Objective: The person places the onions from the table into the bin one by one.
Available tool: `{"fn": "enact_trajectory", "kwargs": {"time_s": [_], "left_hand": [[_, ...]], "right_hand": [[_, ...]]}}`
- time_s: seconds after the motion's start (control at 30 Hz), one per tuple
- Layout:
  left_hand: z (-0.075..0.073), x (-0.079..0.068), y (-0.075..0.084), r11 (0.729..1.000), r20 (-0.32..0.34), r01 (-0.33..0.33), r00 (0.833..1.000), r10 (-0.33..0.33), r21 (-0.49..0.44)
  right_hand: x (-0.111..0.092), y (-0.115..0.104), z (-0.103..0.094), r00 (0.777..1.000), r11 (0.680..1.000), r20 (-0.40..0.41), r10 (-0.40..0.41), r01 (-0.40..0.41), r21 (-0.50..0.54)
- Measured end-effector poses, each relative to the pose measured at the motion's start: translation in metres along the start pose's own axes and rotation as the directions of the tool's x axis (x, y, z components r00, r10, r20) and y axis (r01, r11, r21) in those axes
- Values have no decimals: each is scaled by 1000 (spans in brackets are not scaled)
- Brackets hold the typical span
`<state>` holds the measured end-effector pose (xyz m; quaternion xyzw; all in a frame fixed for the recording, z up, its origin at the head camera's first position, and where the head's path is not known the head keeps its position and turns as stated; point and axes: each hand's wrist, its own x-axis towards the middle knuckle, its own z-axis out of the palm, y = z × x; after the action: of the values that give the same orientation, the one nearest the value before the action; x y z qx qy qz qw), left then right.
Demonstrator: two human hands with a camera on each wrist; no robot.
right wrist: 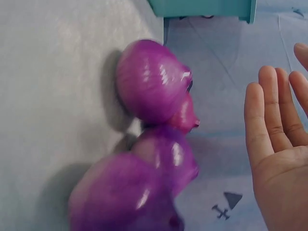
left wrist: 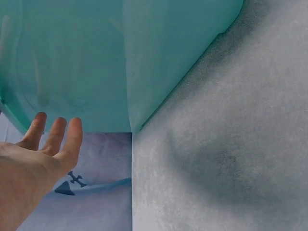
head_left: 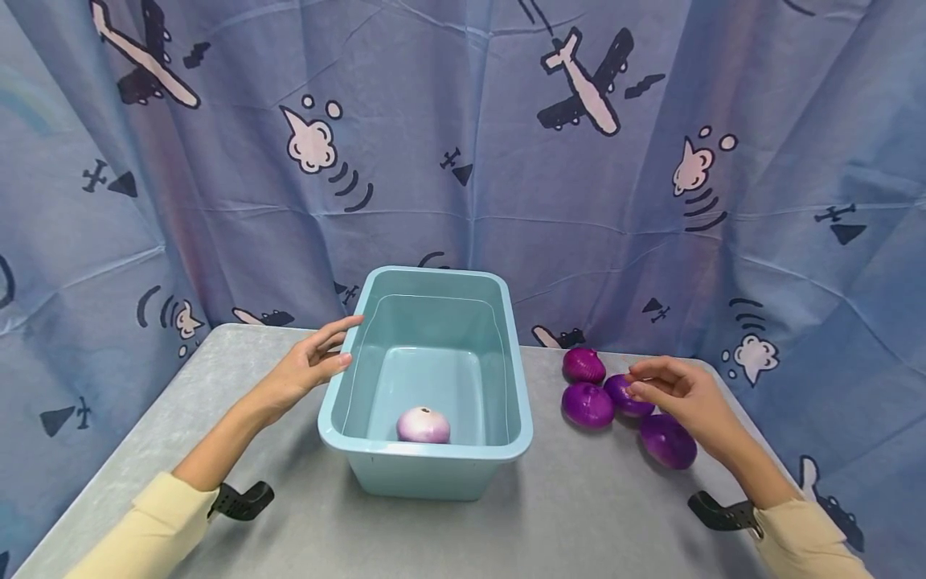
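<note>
A light blue plastic bin (head_left: 427, 452) stands upright on the table, with one pale purple onion (head_left: 423, 426) lying on its floor near the front wall. My left hand (head_left: 295, 376) is at the bin's left rim, fingers extended and fingertips right at the edge. Several shiny purple onions (head_left: 587, 405) are grouped to the right of the bin. Over them hovers my right hand (head_left: 687, 402), its fingers loosely bent and nothing held. In the right wrist view that hand's fingers are apart from the nearest large onion (right wrist: 118, 197).
A grey tabletop (head_left: 579, 515) carries everything, and its back edge meets a blue curtain (head_left: 463, 161) printed with airplanes. Black straps (head_left: 242, 502) are worn on both wrists, below cream sleeves.
</note>
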<state>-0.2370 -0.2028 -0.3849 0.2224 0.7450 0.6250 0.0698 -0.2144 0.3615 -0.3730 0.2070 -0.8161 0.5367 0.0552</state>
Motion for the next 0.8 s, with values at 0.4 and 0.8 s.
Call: {"fn": "enact_trajectory", "kwargs": {"time_s": [0.4, 0.8], "left_hand": [[1, 0, -1, 1000, 5, 8, 1000, -8, -25], [2, 0, 0, 999, 10, 11, 1000, -11, -40]], "right_hand": [[-41, 22, -28, 995, 995, -31, 96, -97, -33], [-85, 41, -53, 956, 958, -158, 246, -265, -109]]}}
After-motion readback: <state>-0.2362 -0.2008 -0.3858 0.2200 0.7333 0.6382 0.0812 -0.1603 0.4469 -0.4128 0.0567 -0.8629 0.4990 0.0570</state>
